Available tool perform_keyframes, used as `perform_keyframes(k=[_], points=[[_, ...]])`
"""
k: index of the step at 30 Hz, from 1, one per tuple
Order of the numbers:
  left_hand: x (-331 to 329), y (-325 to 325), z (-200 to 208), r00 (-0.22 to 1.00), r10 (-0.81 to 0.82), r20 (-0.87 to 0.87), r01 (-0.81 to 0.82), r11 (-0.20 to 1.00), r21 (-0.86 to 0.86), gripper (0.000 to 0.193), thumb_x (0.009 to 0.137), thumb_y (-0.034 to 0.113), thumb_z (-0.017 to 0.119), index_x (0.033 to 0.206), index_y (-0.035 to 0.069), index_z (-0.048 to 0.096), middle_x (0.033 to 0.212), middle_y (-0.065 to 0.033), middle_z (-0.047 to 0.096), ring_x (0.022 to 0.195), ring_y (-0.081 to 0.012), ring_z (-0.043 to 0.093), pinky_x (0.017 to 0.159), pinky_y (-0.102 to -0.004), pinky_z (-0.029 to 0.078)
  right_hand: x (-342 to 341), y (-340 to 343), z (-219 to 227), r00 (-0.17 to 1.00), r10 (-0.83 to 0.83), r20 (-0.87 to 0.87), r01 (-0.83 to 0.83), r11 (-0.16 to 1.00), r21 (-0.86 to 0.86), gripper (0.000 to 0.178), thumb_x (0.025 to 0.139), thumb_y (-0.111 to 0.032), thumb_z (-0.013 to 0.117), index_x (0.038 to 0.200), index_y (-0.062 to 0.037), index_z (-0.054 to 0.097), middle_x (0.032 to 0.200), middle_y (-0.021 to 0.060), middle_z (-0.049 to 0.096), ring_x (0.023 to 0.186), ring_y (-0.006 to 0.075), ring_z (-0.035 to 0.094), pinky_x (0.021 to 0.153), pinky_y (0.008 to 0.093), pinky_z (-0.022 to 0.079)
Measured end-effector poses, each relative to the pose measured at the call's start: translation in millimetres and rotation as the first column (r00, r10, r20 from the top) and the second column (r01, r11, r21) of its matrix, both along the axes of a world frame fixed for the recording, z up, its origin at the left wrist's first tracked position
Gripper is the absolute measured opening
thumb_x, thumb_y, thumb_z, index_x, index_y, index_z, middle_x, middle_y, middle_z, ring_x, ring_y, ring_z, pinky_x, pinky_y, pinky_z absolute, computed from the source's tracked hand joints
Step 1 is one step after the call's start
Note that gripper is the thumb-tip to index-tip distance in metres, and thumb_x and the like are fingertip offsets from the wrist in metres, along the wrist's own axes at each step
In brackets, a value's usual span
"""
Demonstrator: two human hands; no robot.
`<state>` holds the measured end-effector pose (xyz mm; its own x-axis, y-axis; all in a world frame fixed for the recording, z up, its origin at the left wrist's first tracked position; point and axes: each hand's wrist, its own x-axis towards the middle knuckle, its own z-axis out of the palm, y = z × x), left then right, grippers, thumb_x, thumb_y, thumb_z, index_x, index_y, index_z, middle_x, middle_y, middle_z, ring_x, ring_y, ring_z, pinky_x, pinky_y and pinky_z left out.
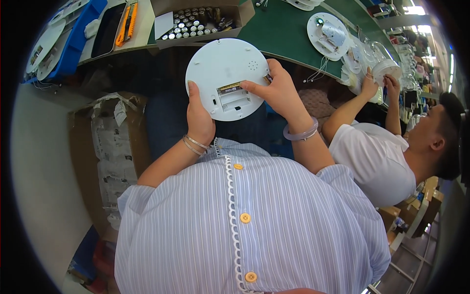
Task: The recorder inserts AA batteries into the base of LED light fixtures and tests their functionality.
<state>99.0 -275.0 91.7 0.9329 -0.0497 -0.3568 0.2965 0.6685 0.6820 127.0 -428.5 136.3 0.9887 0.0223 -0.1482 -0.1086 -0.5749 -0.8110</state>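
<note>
My left hand (199, 115) grips the left edge of a round white plastic housing (215, 63), thumb on its face and fingers behind it. In the lower half of this face is an uncovered battery compartment (235, 102). A black-and-gold battery (229, 89) lies along its upper slot, and the slots below it show no battery. My right hand (276, 90) is closed at the housing's right edge, its thumb tip on the right end of that battery. Another battery (268, 78) shows partly beside its fingers; the rest of it is hidden.
An open carton (240, 30) of upright batteries stands on the green-topped bench (279, 41). Left of it lie an orange tool (127, 24), a dark flat device (108, 30) and a blue tray (73, 46). Another round housing (313, 32) lies right. A co-worker (372, 157) sits close on my right.
</note>
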Motion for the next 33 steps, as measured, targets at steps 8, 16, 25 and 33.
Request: perform_keyframes(k=[8,16,25,33], points=[[16,0,18,0.994,-0.043,0.104,0.045,0.999,-0.02,0.053,0.087,0.042,0.028,0.121,0.002,0.031,0.115,-0.0115,0.044,0.104,-0.0213,0.046,0.087,-0.0297,0.037,-10,-3,-8,0.977,-0.043,0.21,0.035,0.998,0.042,0.047,0.064,-0.024,0.07,0.094,0.0038,0.046,0.082,0.0125,0.055,0.073,0.0158,0.054,0.066,0.0265,0.044],[17,4,24,0.991,-0.131,0.015,0.13,0.955,-0.265,0.041,0.087,0.026,0.037,0.12,0.001,0.032,0.114,-0.0105,0.044,0.106,-0.0211,0.044,0.09,-0.0325,0.035,-15,-36,11,0.925,-0.206,0.319,0.142,0.967,0.212,0.024,0.077,-0.004,0.05,0.1,0.0015,0.045,0.082,0.0022,0.048,0.064,0.0042,0.039,0.057,0.0171,0.034],[13,-1,20,0.998,-0.069,0.009,0.069,0.964,-0.257,0.04,0.086,0.021,0.037,0.119,0.0,0.032,0.115,-0.012,0.043,0.106,-0.0215,0.043,0.091,-0.0328,0.034,-31,-22,16,0.946,-0.124,0.3,-0.068,0.827,0.558,0.034,0.076,0.001,0.053,0.109,0.0021,0.044,0.097,0.0109,0.054,0.077,0.0089,0.048,0.076,0.0217,0.039],[9,-9,24,0.991,-0.123,0.061,0.135,0.956,-0.261,0.042,0.088,0.028,0.034,0.121,0.001,0.03,0.116,-0.0107,0.043,0.106,-0.0202,0.044,0.09,-0.0314,0.035,-35,-9,20,0.921,-0.058,0.385,-0.075,0.944,0.322,0.021,0.073,0.003,0.054,0.094,0.0003,0.055,0.085,0.0039,0.052,0.076,0.0091,0.048,0.071,0.0194,0.037]])
